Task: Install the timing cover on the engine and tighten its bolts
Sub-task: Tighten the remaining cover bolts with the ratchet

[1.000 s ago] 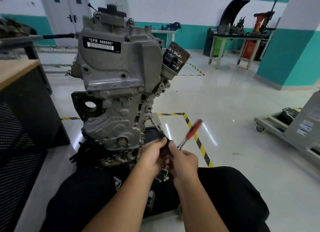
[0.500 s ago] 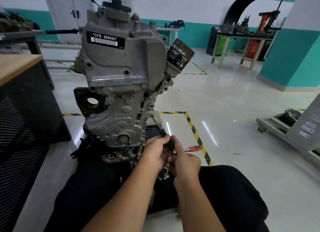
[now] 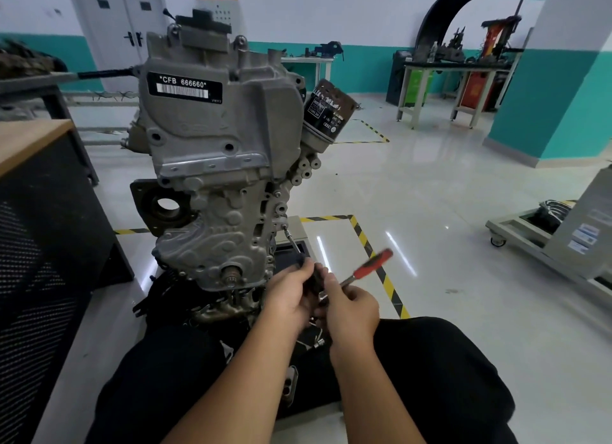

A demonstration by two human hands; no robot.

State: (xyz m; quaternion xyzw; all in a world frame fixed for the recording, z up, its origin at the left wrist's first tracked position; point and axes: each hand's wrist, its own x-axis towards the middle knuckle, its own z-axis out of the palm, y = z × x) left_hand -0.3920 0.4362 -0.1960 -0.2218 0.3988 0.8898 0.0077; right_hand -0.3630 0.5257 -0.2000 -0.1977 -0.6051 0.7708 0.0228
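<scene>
One grey cast-aluminium engine (image 3: pixel 215 165) is seen standing on end on the glossy floor, and its ribbed grey timing cover (image 3: pixel 215 241) is already seated on the lower front face of that engine, just under the flat upper housing with the black number label. One ratchet wrench with a red handle (image 3: pixel 371 263) is in use: its slim steel extension (image 3: pixel 291 241) runs up and left from the hands to a bolt at the cover's right edge. The left hand (image 3: pixel 291 298) is curled around the dark head end of the tool, close to the engine's lower right corner; the right hand (image 3: pixel 351 308) is wrapped around the shaft just below the red grip, touching the left.

The step in hand is judged to be the tightening of one right-edge cover bolt. The next move calls for the socket to be kept square on the bolt head while the handle is swung, so that slipping is avoided; the remaining bolts would then be taken in turn.

Counted: one engine, one cover, one ratchet, two hands, one black oil filter (image 3: pixel 326 112) at the engine's upper right. How many bolts are fitted cannot be told. A few small bright parts are seen lying below the hands, too indistinct to be identified.
</scene>
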